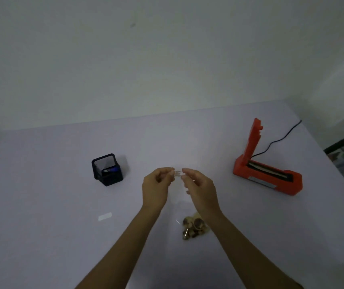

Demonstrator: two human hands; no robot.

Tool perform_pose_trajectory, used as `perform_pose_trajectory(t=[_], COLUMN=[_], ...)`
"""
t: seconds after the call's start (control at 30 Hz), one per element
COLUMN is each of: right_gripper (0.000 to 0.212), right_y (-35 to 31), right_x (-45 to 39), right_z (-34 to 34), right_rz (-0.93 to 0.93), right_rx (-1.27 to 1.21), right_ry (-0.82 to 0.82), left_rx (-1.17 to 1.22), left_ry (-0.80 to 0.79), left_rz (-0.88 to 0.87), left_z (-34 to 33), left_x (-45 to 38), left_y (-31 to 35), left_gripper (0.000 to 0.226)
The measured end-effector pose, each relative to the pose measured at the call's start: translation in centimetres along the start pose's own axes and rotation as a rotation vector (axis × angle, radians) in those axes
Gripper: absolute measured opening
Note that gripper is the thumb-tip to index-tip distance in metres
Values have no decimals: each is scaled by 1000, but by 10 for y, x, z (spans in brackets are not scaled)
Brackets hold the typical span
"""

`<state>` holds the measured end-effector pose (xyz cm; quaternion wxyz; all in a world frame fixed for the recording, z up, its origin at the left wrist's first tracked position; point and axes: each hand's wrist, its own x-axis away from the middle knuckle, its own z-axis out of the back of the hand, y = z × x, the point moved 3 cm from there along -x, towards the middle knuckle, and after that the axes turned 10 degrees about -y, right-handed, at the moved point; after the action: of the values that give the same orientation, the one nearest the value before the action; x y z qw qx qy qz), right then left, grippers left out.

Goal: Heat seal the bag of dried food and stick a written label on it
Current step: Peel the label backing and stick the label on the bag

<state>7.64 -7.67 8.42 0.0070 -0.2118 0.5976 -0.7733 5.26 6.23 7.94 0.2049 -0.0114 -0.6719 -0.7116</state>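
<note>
1. Two bare forearms enter from the bottom edge and reach forward over a pale lavender surface (41, 184).
2. Between the forearms, close to the viewer, a small heap of dried food (194, 225) shows: tan and brown round slices. It sits in the bottom of a clear plastic bag (178, 205), which is nearly invisible apart from a faint glint on its left side.
3. The bag rises from the food toward the hands. Whether its bottom touches the surface or hangs just above it cannot be told.
4. The left hand (156, 187) pinches the bag's top edge between thumb and fingertips, with the other fingers curled in.
5. The right hand (201, 189) pinches the same top edge from the other side. The two sets of fingertips are near each other, with a short strip of clear plastic stretched between them.
6. To the left of the arms, a small white rectangular label (105, 216) lies flat on the surface, apart from everything else.
7. Farther back on the left stands a black mesh pen holder (107, 170) with a blue item inside.
8. Farther back on the right sits an orange-red heat sealer (267, 174), its lid raised upright. A black cord (277, 139) runs from behind it toward the far right edge.
9. Beyond the surface is a plain pale wall (166, 59).
</note>
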Motion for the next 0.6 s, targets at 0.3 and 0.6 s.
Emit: perform_pose_trajectory(t=[0.3,0.6], right_gripper=[12,7], right_y=[67,110], right_x=[-46,-62], right_z=[38,50], right_rz=[-179,-316], right_rx=[-57,32], right_ry=[-199,-183], left_rx=[94,-30], left_ry=[85,62], left_rz=[252,383], left_z=[-46,-66], left_x=[-13,-31], left_y=[-42,-78], left_gripper=[11,11])
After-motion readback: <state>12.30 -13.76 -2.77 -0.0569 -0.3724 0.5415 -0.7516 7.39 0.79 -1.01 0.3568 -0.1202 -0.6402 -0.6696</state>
